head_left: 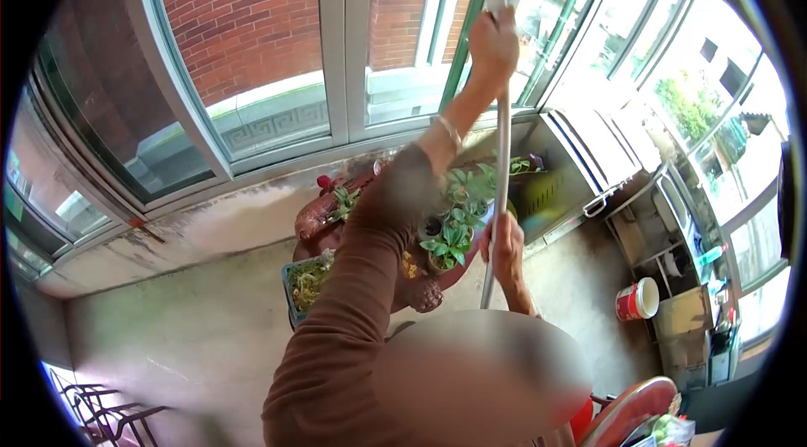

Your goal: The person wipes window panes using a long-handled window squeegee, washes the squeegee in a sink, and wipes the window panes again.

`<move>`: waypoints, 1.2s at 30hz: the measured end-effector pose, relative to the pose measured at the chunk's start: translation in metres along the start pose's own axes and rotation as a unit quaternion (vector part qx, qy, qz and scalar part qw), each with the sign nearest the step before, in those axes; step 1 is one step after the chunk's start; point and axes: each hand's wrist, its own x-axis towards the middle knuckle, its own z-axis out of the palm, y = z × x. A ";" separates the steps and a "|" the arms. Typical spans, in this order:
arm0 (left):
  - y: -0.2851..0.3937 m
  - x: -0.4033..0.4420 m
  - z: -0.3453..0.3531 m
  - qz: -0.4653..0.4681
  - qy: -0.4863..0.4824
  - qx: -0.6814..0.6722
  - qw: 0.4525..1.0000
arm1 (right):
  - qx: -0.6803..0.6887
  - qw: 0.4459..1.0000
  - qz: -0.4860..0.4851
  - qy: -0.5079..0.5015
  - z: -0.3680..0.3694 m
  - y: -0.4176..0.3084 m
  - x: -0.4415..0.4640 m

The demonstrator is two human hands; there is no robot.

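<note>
A long pale pole runs almost upright through the middle of the view, its top going past the upper edge. High up, in front of the window, my left hand is wrapped round it, the brown-sleeved arm stretched out. Lower down, my right hand grips the same pole, its fingers closed. Green potted plants stand just left of the right hand, partly behind the left arm. A large blurred round shape covers the bottom middle and hides the pole's lower end.
Sliding windows line the wall ahead. A blue-rimmed planter sits left of the plants. To the right are a cabinet, shelves and a red-and-white bucket on the floor. Dark metal frames stand lower left; a red round object lower right.
</note>
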 end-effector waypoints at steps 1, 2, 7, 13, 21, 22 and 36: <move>-0.026 0.029 -0.002 0.034 0.002 0.013 0.999 | 0.011 1.000 -0.009 0.003 -0.001 0.012 0.028; -0.042 0.047 -0.003 0.045 0.036 0.018 0.998 | 0.004 1.000 -0.018 0.011 0.001 0.025 0.051; -0.111 0.078 -0.041 0.013 0.058 0.141 0.988 | 0.054 0.998 -0.012 -0.026 0.027 0.087 0.103; -0.196 0.031 -0.070 -0.013 0.112 0.258 0.960 | -0.033 0.997 0.022 -0.069 0.025 0.180 0.093; -0.314 -0.111 -0.102 -0.164 0.101 0.243 0.951 | -0.124 0.981 0.113 -0.097 -0.031 0.289 0.016; -0.332 -0.129 -0.113 -0.188 0.092 0.251 0.945 | -0.139 0.978 0.122 -0.097 -0.035 0.304 0.002; -0.387 -0.323 -0.141 -0.506 0.228 0.106 0.825 | -0.312 0.887 0.318 -0.126 -0.115 0.303 -0.151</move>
